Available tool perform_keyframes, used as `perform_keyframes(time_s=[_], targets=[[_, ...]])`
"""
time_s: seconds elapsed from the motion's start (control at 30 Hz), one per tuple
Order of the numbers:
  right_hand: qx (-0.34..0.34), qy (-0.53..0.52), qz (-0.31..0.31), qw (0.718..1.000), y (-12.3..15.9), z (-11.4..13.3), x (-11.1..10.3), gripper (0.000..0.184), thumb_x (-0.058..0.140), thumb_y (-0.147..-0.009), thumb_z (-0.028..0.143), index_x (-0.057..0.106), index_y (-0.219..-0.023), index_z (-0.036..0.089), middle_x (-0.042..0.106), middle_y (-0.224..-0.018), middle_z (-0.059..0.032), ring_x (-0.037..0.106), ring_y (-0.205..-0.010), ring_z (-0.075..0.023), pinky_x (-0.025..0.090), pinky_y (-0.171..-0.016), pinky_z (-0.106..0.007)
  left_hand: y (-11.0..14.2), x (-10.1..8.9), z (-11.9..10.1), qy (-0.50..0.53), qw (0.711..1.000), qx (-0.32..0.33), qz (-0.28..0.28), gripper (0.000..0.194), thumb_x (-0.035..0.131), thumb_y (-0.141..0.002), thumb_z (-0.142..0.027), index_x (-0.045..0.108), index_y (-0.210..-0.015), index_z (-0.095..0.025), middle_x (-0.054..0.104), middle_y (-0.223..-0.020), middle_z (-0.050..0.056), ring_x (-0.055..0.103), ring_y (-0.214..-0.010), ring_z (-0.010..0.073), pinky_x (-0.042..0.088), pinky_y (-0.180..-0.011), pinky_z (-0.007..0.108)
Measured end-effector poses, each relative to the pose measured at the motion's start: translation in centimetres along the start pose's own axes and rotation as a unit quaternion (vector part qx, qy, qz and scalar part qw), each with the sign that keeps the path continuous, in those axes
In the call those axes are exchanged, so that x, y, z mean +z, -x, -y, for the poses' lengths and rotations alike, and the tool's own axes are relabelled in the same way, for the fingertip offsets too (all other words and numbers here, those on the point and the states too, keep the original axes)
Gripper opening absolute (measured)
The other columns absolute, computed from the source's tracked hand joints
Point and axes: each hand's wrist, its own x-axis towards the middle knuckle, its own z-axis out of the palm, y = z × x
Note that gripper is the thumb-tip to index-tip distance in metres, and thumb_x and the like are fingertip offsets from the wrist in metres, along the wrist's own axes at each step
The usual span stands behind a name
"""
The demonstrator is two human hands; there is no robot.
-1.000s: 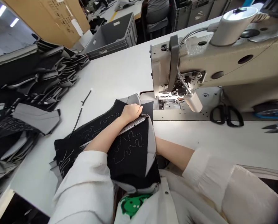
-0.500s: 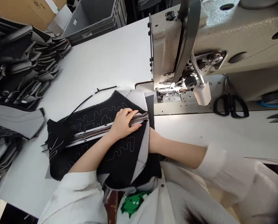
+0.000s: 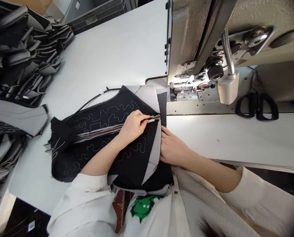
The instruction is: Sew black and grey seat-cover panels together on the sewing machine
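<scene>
A black and grey padded garment panel (image 3: 127,148) with wavy white stitching lies on the white table (image 3: 112,59), just left of the sewing machine's presser foot (image 3: 183,89). A striped strip, probably a zipper (image 3: 100,131), runs along its opening. My left hand (image 3: 133,125) pinches the strip's end between thumb and fingers, close to the needle area. My right hand (image 3: 173,148) lies against the panel's grey edge, with fingers together and nothing visibly gripped. My left forearm hides part of the lower panel.
A black cord (image 3: 92,100) lies on the table beside the panel. Black-handled scissors (image 3: 257,107) sit right of the machine bed. Stacked black and grey panels (image 3: 26,59) stand at the left, with a grey crate (image 3: 95,13) behind them.
My left fingers have closed on the strip's end. My right hand has come out beside the panel's grey edge. My view has moved closer to the machine.
</scene>
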Motion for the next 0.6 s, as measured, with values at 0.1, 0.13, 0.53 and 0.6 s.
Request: perform_keyframes(time_s=[0.1,0.13,0.53,0.6], targets=[[0.000,0.004,-0.001,1.000,0.1,-0.1,0.0,0.020,0.057,-0.081,0.027,0.070,-0.089,0.016,0.068,-0.093,-0.0109,0.052,-0.107,-0.0282,0.022,-0.114,-0.050,0.0,0.1,0.2,0.002,1.000,0.010,-0.008,0.024,0.057,-0.086,-0.012,0.072,-0.103,-0.017,0.061,-0.084,0.004,0.058,-0.077,0.0152,0.050,-0.079,0.030],[0.000,0.005,0.000,1.000,0.2,-0.1,0.0,0.020,0.057,-0.081,0.027,0.071,-0.089,0.016,0.068,-0.092,-0.0106,0.052,-0.107,-0.0282,0.023,-0.114,-0.049,0.1,0.2,0.2,0.003,1.000,0.014,-0.011,0.024,0.056,-0.086,-0.012,0.072,-0.102,-0.017,0.061,-0.083,0.004,0.058,-0.077,0.0151,0.050,-0.079,0.030],[0.095,-0.057,0.069,0.991,-3.9,0.0,-0.9,0.024,0.049,-0.086,0.025,0.068,-0.079,0.012,0.065,-0.081,-0.0157,0.055,-0.088,-0.0272,0.045,-0.074,-0.039,-0.6,-0.1,1.9,-0.079,0.994,0.021,-0.069,0.036,0.038,-0.094,-0.027,0.061,-0.120,-0.016,0.066,-0.108,0.010,0.060,-0.100,0.0212,0.047,-0.089,0.033],[0.103,-0.114,0.049,0.987,-4.4,-0.6,0.0,0.021,0.047,-0.084,0.020,0.066,-0.080,0.012,0.065,-0.090,-0.0164,0.054,-0.095,-0.0283,0.044,-0.083,-0.043,-0.8,-0.6,2.2,-0.032,0.996,0.030,-0.076,0.037,0.035,-0.096,-0.028,0.064,-0.116,-0.018,0.069,-0.109,0.007,0.064,-0.094,0.0174,0.049,-0.087,0.029]])
